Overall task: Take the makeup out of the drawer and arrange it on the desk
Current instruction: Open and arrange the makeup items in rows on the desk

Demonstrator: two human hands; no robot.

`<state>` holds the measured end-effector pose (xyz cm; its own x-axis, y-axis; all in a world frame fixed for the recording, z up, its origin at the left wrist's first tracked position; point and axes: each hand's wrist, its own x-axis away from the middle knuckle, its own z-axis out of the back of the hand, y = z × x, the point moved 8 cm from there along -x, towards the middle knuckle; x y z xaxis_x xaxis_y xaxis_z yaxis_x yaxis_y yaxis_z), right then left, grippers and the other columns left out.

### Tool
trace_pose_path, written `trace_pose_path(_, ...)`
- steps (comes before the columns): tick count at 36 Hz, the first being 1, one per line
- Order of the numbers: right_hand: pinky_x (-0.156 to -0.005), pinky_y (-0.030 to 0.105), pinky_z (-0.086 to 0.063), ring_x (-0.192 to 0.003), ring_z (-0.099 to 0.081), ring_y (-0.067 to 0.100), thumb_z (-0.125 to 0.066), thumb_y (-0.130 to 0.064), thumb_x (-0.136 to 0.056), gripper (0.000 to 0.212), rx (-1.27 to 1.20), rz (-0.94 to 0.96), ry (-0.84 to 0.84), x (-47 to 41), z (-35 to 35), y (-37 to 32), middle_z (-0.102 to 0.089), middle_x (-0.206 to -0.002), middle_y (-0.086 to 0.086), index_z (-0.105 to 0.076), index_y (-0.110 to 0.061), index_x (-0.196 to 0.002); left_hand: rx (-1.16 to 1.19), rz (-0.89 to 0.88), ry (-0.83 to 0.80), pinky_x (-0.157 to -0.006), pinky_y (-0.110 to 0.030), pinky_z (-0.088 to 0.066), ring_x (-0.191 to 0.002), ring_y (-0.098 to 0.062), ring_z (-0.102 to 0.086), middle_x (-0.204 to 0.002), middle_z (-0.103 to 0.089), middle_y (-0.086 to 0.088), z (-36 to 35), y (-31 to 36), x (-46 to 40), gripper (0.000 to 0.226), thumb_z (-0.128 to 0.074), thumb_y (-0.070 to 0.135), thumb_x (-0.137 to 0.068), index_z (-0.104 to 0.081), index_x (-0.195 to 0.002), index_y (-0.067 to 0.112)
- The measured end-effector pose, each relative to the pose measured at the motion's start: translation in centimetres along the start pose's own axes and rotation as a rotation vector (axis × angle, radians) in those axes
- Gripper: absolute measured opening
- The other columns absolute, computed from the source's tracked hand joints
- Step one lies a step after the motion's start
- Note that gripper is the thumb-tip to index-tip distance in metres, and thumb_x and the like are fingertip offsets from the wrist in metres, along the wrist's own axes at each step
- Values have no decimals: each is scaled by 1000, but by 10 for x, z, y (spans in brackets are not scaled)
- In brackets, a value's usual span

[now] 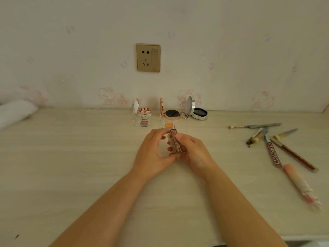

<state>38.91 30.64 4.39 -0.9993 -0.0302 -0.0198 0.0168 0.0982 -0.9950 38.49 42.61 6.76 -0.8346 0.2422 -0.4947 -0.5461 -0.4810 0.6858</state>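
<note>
Both my hands hold a small clear eyeshadow case (174, 142) with a brown pan, above the middle of the pale wooden desk (71, 166). My left hand (154, 152) cups it from the left; my right hand (191, 152) pinches its right side, thumb near the top. Behind them lie two similar small cases, one pinkish-brown (144, 123) and one orange (168, 125). Along the wall stand three open compacts: a white and rose-gold one (142, 111), a rose-gold one with a black puff (171, 114) and a silver one (198, 111).
At the right lie several makeup brushes and pencils (260, 132), two lip gloss tubes (275, 154), and a pink tube (300, 184). A white cloth (16, 113) sits at the far left. A wall socket (148, 57) is above the compacts. The desk's front edge shows at bottom right.
</note>
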Motion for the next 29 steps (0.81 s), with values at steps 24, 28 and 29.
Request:
trace_pose_path(24, -80, 37, -55, -93, -68, 28, -53, -9, -86, 21, 3, 3, -105, 5, -5, -1, -69, -103, 19, -68, -13, -101, 171, 21, -30, -88, -9, -43, -111, 7, -50, -115, -54, 19, 7, -5, 1, 71, -83, 22, -65, -51, -128, 33)
trace_pose_path(28, -79, 37, -55, -96, -67, 30, -50, -5, -91, 23, 12, -11, -100, 4, -3, 1, -69, -101, 16, -69, -13, -102, 197, 39, -38, -91, -13, -43, -113, 7, -49, -117, -54, 20, 7, -5, 1, 71, -83, 22, -66, -50, -127, 36)
trace_pose_path(29, -77, 36, -55, -98, -66, 30, -53, -6, -90, 23, 18, -14, -91, 2, -2, 2, -69, -100, 14, -69, -12, -105, 197, 38, -41, -91, -14, -43, -114, 6, -49, -118, -53, 20, 7, -5, 0, 71, -83, 21, -66, -50, -127, 37)
